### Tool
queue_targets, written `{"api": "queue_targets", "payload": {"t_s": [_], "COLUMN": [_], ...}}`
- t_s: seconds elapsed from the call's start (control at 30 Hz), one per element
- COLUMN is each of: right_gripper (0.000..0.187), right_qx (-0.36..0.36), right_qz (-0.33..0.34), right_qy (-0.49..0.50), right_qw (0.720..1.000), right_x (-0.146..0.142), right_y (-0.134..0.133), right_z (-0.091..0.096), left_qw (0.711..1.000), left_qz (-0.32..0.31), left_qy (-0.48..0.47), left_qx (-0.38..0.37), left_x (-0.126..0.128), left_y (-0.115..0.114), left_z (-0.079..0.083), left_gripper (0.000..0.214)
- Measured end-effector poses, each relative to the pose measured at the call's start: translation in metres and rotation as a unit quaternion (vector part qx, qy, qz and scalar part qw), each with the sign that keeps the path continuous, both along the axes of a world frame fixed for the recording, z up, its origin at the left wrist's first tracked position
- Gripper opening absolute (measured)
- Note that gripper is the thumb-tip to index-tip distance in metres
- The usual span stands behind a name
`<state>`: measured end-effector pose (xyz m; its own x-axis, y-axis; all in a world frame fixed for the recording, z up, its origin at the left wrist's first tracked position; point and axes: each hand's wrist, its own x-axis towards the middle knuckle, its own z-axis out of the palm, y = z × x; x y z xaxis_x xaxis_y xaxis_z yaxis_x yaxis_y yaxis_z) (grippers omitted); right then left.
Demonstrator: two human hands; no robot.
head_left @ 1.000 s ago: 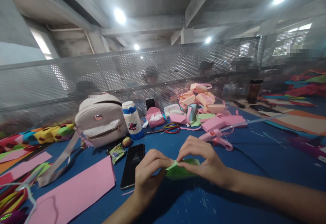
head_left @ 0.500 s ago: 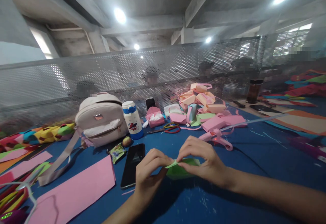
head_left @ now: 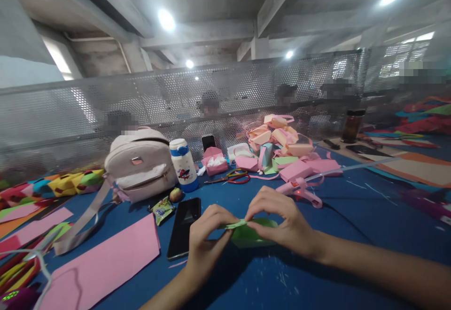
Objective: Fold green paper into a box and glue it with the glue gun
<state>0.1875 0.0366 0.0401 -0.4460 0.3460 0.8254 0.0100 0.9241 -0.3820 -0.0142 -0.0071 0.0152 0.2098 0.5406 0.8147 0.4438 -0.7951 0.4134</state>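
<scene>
Over the blue table [head_left: 352, 235], both my hands pinch a folded piece of green paper [head_left: 251, 236]. My left hand [head_left: 206, 237] grips its left edge with curled fingers. My right hand [head_left: 278, 220] presses thumb and fingers on its top fold. A thin light-green flap sticks out between the two hands. Just left of my left hand a black phone [head_left: 183, 228] lies flat on the table.
A beige backpack [head_left: 139, 164], a white bottle [head_left: 182, 164], scissors [head_left: 234, 177], a snack packet [head_left: 162, 210] and a pile of pink paper boxes [head_left: 282, 150] stand beyond my hands. Pink sheets [head_left: 102, 267] lie at left. Behind a perforated metal screen [head_left: 70, 122] sit other people.
The green flap between my fingers now lies flatter and thinner. My hands stay in nearly the same place.
</scene>
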Motion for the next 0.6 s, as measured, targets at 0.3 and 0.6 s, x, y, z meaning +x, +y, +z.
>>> {"api": "queue_targets", "payload": {"t_s": [0.3,0.6], "right_gripper": [0.005,0.005], "right_qx": [0.001,0.015], "right_qz": [0.005,0.002], "right_qy": [0.002,-0.014], "right_qw": [1.0,1.0], "right_x": [-0.0008,-0.0009], "right_y": [-0.0012,-0.0019], "right_z": [0.0003,0.0013], "left_qw": [0.999,0.998], "left_qz": [0.007,0.006], "left_qy": [0.025,0.036], "left_qx": [0.035,0.041], "left_x": [0.0013,0.0012], "left_y": [-0.0019,-0.0016], "left_z": [0.0029,0.0027], "left_gripper": [0.01,0.009]}}
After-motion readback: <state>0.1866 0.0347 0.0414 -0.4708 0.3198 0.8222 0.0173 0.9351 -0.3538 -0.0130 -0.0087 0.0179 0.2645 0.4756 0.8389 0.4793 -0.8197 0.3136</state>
